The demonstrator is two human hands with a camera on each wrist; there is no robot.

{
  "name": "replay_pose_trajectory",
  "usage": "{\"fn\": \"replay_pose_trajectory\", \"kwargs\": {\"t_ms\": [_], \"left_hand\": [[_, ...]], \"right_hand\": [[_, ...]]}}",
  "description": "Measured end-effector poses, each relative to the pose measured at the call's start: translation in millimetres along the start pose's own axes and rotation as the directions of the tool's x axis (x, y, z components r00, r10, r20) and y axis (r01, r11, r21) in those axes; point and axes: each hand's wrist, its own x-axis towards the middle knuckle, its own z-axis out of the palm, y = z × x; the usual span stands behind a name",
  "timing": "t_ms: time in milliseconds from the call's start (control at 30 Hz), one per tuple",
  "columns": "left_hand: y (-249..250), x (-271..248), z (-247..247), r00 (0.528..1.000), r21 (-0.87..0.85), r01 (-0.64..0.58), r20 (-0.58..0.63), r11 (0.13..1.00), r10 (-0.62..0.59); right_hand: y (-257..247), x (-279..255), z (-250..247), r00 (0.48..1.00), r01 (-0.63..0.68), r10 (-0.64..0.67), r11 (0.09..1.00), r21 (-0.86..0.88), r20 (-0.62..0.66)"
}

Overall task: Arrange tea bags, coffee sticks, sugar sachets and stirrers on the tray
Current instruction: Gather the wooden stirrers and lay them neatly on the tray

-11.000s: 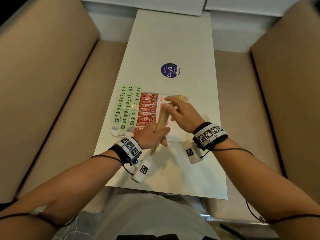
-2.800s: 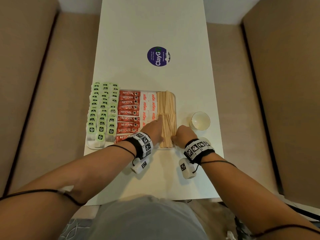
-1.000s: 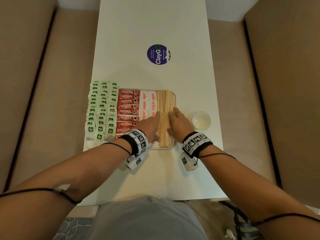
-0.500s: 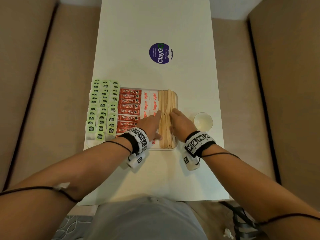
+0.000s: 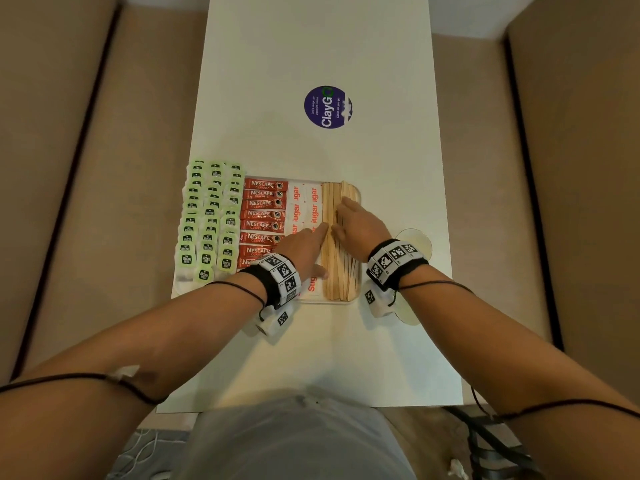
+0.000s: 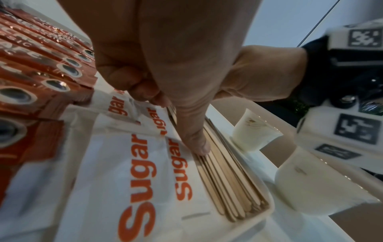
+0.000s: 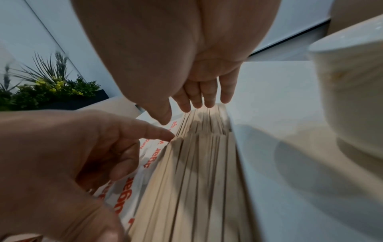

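A white tray [image 5: 341, 301] holds green tea bags [image 5: 211, 220] at the left, then red coffee sticks [image 5: 265, 216], white sugar sachets [image 5: 306, 209] and a row of wooden stirrers [image 5: 337, 275] at the right. My left hand [image 5: 320, 233] touches the stirrers' left edge with a straight index finger and thumb [image 6: 196, 147]; its other fingers are curled and hold nothing. My right hand [image 5: 346, 216] lies flat on the stirrers [image 7: 196, 180], its straight fingertips [image 7: 205, 101] near their far end.
The tray sits on a narrow white table [image 5: 311, 64] with a round purple sticker [image 5: 328, 107]. Two white cups [image 5: 419, 240] [image 6: 311, 188] stand just right of the tray by my right wrist. Beige sofa seats [image 5: 86, 202] flank the table.
My right hand has slid from the stirrers' near end toward their far end, flat on top. The left index finger stays at their left edge.
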Motion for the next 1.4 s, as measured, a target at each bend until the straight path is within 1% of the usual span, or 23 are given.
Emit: {"fn": "replay_pose_trajectory", "kwargs": {"t_ms": [167, 333, 500, 667, 800, 933, 1000, 1067, 1133, 1233, 1300, 1400], "left_hand": [[-2, 0, 0, 1.0, -0.001, 0.0, -0.011, 1.0, 0.0], [-2, 1, -2, 1.0, 0.011, 0.01, -0.008, 1.0, -0.01], [-1, -1, -4, 1.0, 0.023, 0.0, 0.002, 1.0, 0.0], [0, -2, -4, 1.0, 0.015, -0.012, 0.003, 1.0, 0.012], [-3, -6, -6, 0.999, -0.037, -0.01, -0.049, 0.999, 0.009], [-18, -16, -12, 0.985, -0.142, 0.048, -0.158, 0.989, -0.071], [-28, -25, -18, 0.97, -0.223, 0.062, -0.216, 0.973, -0.112], [-39, -35, -24, 0.943, -0.289, 0.061, -0.296, 0.955, -0.15], [-51, -48, -29, 0.905, -0.326, 0.064, -0.379, 0.943, -0.192], [-74, -71, -36, 0.848, -0.378, 0.078, -0.461, 0.922, -0.26], [-92, -85, -37, 0.807, -0.418, 0.093, -0.499, 0.903, -0.315], [-118, -105, -35, 0.743, -0.437, 0.154, -0.54, 0.886, -0.396]], "right_hand": [[-4, 8, 3, 0.998, -0.02, 0.022, 0.999, -0.032, 0.051], [-2, 2, 5, 0.998, -0.011, 0.012, 1.0, -0.025, 0.058], [-1, 0, 0, 1.0, 0.001, -0.001, 1.0, 0.026, 0.018], [-1, -14, -7, 0.998, -0.054, 0.053, 0.994, 0.097, 0.014], [-4, -35, -4, 0.994, -0.1, 0.106, 0.975, 0.199, -0.019], [-1, -54, 8, 0.988, -0.13, 0.151, 0.94, 0.314, -0.042], [0, -62, 13, 0.984, -0.135, 0.167, 0.928, 0.348, -0.064], [-4, -70, 14, 0.979, -0.144, 0.187, 0.913, 0.38, -0.076], [-8, -78, 13, 0.974, -0.135, 0.196, 0.904, 0.406, -0.113], [-13, -86, 15, 0.966, -0.097, 0.196, 0.879, 0.468, -0.17], [-16, -90, 19, 0.963, -0.104, 0.214, 0.855, 0.508, -0.164], [-20, -93, 22, 0.954, -0.139, 0.258, 0.828, 0.543, -0.15]]}}
